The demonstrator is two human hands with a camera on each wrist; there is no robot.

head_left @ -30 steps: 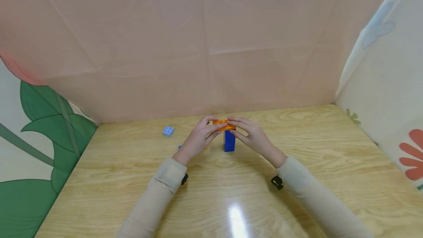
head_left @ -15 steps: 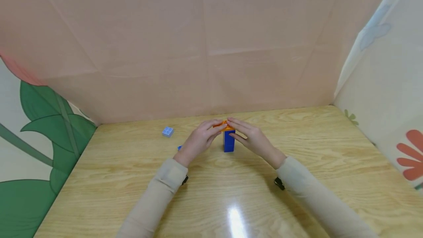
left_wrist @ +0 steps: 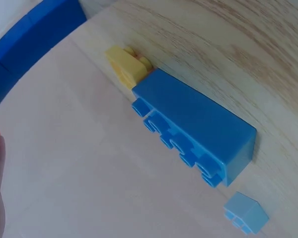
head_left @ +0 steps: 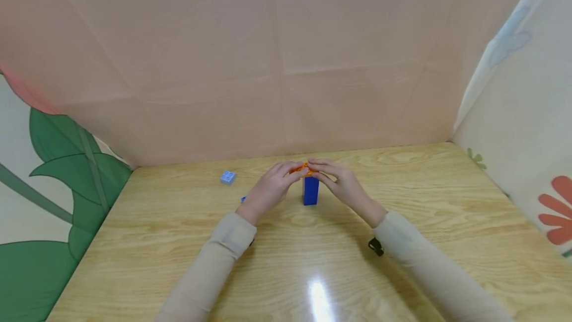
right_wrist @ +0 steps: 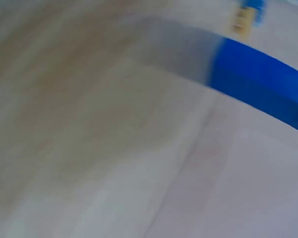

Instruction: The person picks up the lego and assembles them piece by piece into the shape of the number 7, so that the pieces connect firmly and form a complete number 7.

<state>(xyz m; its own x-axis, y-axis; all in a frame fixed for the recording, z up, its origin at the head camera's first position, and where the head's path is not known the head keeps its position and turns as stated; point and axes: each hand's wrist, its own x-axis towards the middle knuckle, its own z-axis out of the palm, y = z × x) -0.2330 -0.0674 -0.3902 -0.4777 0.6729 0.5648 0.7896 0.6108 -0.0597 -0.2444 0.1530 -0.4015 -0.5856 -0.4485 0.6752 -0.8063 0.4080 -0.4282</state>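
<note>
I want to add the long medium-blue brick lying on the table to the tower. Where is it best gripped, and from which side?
Probably across its two long smooth side walls, coming from above. The long medium-blue plastic brick lies flat on the wooden table, with a small yellow piece at one short end. The left hand is nearest.

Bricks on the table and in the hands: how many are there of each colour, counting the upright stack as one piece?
orange brick: 1
dark blue stack: 1
mid-blue long brick: 1
light blue small brick: 1
yellow piece: 1
Total: 5
</note>
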